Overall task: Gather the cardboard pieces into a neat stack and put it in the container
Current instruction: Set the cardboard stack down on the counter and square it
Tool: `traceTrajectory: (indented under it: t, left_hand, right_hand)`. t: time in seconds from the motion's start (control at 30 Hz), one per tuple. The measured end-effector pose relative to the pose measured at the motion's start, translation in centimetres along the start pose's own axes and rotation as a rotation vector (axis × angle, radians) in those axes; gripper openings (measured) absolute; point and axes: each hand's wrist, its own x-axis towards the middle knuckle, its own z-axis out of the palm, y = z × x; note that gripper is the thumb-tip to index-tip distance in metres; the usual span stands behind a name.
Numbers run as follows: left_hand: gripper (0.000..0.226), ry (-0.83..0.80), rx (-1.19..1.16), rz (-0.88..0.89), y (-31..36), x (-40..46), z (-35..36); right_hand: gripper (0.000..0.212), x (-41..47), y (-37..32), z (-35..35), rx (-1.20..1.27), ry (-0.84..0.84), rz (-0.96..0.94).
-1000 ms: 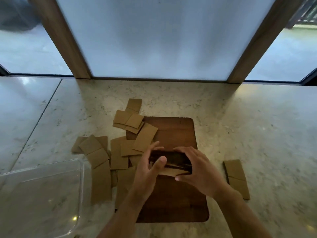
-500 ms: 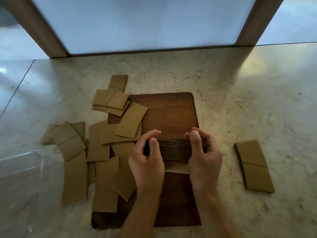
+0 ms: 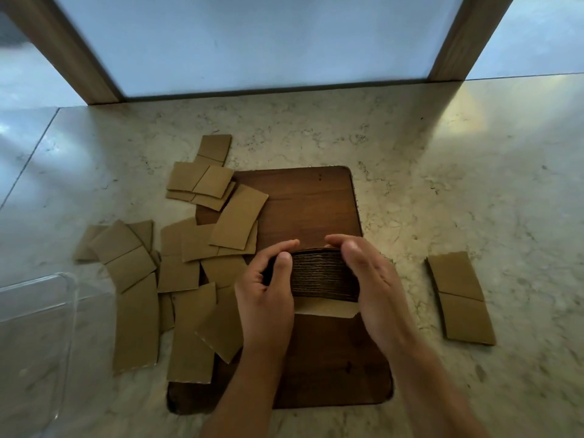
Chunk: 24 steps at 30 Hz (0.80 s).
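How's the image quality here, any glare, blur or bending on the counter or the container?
Head view: daylight from the window leaves pale glare on the counter; the wide lens bows the frame posts; the clear container is soft and reflective at the left edge; the stack between both hands is dark but its layers show.

A pale marble counter (image 3: 442, 191) meets a frosted, softly daylit window (image 3: 268, 42), apparently wood-framed (image 3: 467, 36).

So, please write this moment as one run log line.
step: squaring stack | hands: both on stack | loose pieces: many | container: no cardboard seen
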Motion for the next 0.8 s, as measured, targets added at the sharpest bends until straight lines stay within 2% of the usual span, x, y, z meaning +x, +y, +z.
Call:
traceTrajectory:
  t: [0.1, 0.13, 0.27, 0.37, 0.47, 0.57, 0.63, 0.67, 0.73, 0.8]
  left_hand:
    - [0.024, 0.003, -0.045, -0.031, 0.2, 0.1, 0.2]
    - [0.023, 0.006, -0.045, -0.032, 0.3, 0.1, 0.2]
    - [0.024, -0.005, -0.032, -0.007, 0.0, 0.2, 0.1]
    - [0.026, 0.001, -0.088, -0.036, 0.3, 0.0, 0.0]
    - [0.043, -0.018, -0.256, -0.016, 1.2, -0.2, -0.3]
    - [0.044, -0.049, -0.239, 0.097, 2.3, -0.3, -0.1]
    - [0.046, -0.088, -0.061, 0.162, 3.0, -1.2, 1.2]
    - [0.05, -0.114, 0.091, 0.206, 3.2, -1.7, 1.9]
    - [0.065, -0.228, 0.355, 0.25, 2.9, -2.8, 3.5]
    - [0.074, -0.302, 0.518, 0.155, 2.5, -2.8, 4.7]
  right_hand:
    - [0.069, 0.5, -1.9, -2.1, -0.759, -0.251, -0.258]
    - [0.074, 0.8, -2.7, -2.2, -0.923, -0.308, -0.337]
    - [0.068, 2.4, -4.4, -0.5, -1.233, -0.446, -0.489]
    - [0.06, 3.0, -5.4, -0.1, -1.26, -0.461, -0.508]
    - [0.056, 2.0, -6.0, -2.5, -1.059, -0.376, -0.377]
    - [0.048, -0.5, -5.6, -7.5, -0.446, -0.137, -0.068]
    - [0.051, -2.9, -5.0, -11.9, -0.052, 0.045, 0.095]
    - [0.051, -4.0, -4.6, -13.9, 0.068, 0.123, 0.165]
    - [0.053, -5.4, -3.3, -17.1, 0.195, 0.212, 0.318]
    - [0.051, -5.9, -2.1, -18.9, 0.25, 0.208, 0.447]
